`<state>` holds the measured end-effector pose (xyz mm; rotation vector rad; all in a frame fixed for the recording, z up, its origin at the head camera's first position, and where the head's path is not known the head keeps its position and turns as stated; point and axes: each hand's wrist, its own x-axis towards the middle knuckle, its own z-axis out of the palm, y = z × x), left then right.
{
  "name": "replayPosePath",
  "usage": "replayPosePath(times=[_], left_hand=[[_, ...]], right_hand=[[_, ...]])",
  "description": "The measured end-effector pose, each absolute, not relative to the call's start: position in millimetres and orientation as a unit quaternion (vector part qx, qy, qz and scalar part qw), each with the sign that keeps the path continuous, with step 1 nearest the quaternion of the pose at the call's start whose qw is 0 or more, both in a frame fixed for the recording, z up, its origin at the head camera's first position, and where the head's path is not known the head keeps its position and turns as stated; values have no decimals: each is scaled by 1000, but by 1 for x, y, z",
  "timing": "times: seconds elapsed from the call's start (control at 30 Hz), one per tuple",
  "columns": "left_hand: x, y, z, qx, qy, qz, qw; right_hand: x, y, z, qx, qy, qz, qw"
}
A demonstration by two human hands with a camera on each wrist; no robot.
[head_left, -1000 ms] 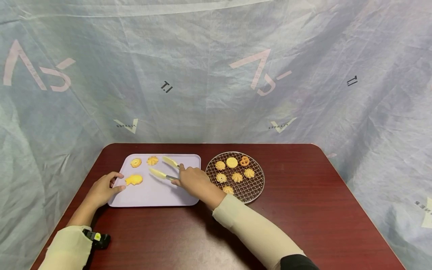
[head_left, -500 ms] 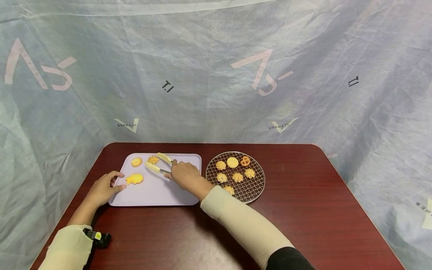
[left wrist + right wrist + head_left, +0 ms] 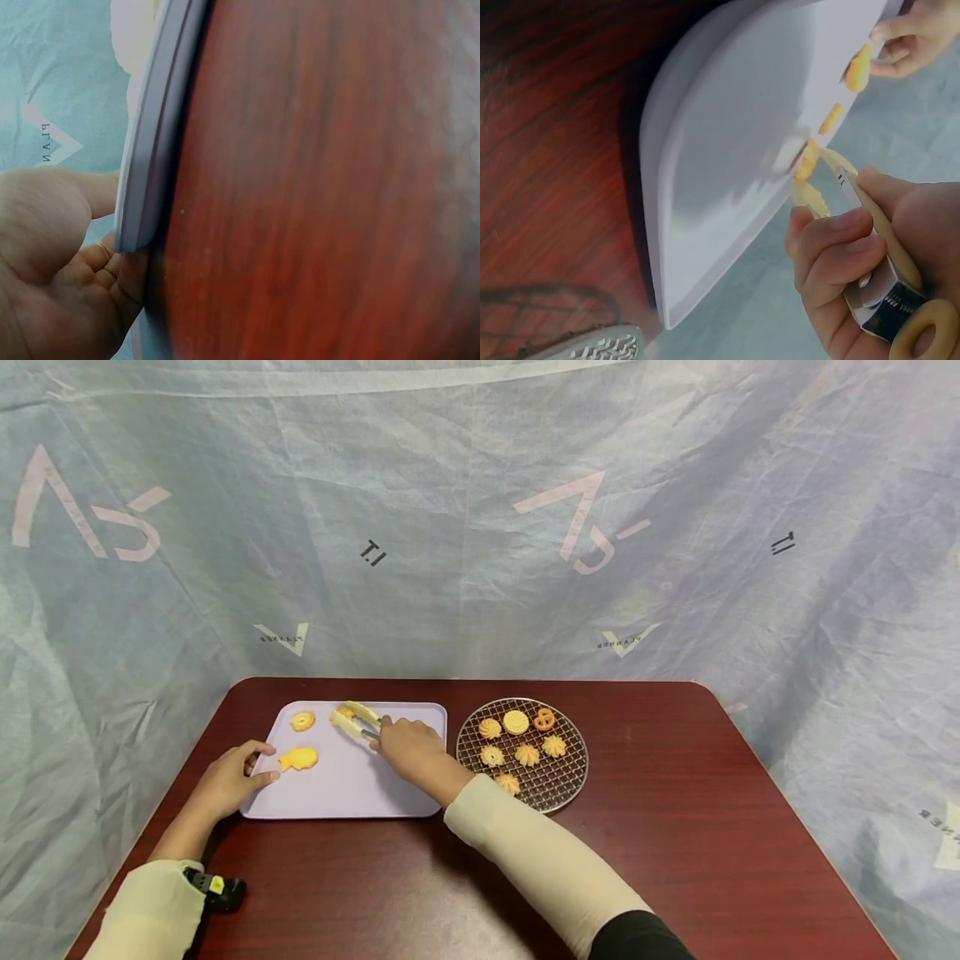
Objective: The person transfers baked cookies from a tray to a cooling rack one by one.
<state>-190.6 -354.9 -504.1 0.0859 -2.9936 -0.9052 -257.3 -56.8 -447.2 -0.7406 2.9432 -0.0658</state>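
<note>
My right hand [image 3: 411, 749] grips a pair of tongs [image 3: 885, 281] with cream tips. In the head view the tips straddle a ridged cookie [image 3: 807, 160] near the back of the lilac tray [image 3: 360, 789]; the right wrist view has them right at its sides. At the tray's left edge, my left hand [image 3: 228, 781] holds the rim; the left wrist view has the thumb over it and fingers curled below, partly hidden. Between the hands lie a fish-shaped yellow cookie [image 3: 299, 758] and a round cookie [image 3: 303, 721] with a centre hole.
Right of the tray stands a round wire rack [image 3: 558, 781] bearing several cookies and a small pretzel [image 3: 543, 719]. Both rest on a dark red wooden table [image 3: 675, 827]. Behind it hangs a pale printed cloth [image 3: 465, 527].
The tongs have moved left and back over the tray to the ridged cookie, their tips drawing closer together around it. The left hand keeps its place on the rim.
</note>
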Motion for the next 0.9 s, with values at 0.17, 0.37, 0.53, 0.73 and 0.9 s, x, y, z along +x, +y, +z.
replayPosePath(times=[0.17, 0.37, 0.53, 0.73, 0.9], left_hand=[[-190, -354, -505, 23, -957, -289, 9], [-189, -353, -504, 27, -956, -292, 5], [-189, -353, -503, 26, -956, -292, 4], [-189, -353, -501, 23, -957, -290, 8], [-188, -352, -499, 24, -956, -293, 8]], right_hand=[[-254, -54, -447, -254, 966, -22, 44], [-248, -47, -444, -262, 964, -16, 38], [-242, -39, -440, -257, 965, -22, 40], [-236, -29, -441, -265, 963, -24, 31], [-230, -18, -439, -272, 961, -33, 25]])
